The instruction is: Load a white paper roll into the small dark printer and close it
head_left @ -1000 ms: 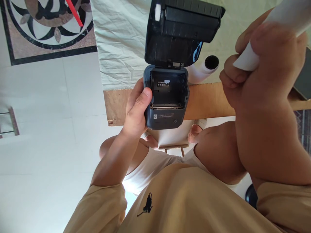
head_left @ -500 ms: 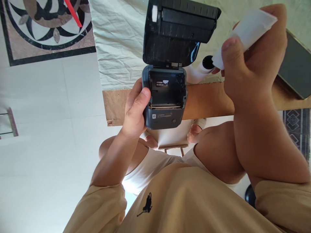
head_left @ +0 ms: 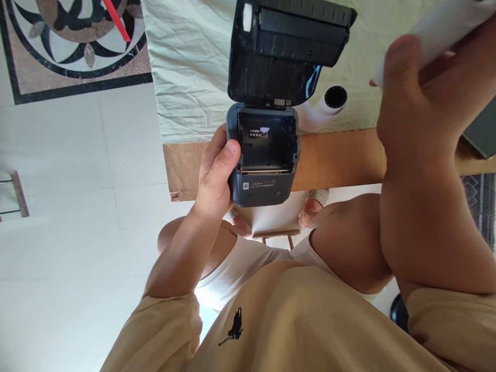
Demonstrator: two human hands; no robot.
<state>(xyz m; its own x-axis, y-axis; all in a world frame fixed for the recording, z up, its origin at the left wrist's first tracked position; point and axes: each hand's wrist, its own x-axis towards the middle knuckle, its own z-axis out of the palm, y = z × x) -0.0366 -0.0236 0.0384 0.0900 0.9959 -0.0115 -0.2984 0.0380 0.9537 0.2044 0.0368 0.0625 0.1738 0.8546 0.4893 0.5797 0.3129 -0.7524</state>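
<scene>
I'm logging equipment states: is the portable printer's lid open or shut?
Open: lid swung back from the portable printer, its compartment exposed.

The floor (head_left: 58,248) is of large pale tiles with thin joints, and it fills the left side of the frame. In the upper left there is a decorative floor panel (head_left: 90,54), with a black border, a curved black ring and petal shapes in white and black. A red strip (head_left: 117,21) crosses it at a slant. At the left edge one sees a brown bar (head_left: 20,194) with two thin metal rods. A table (head_left: 337,160) stands across the upper part; its front edge is of bare wood, and a wrinkled pale green cloth (head_left: 186,88) covers the rest. At the right edge, below the table, a dark surface (head_left: 480,201) carries a geometric pattern. The light is soft, and the floor shines brightest toward the lower left.
</scene>
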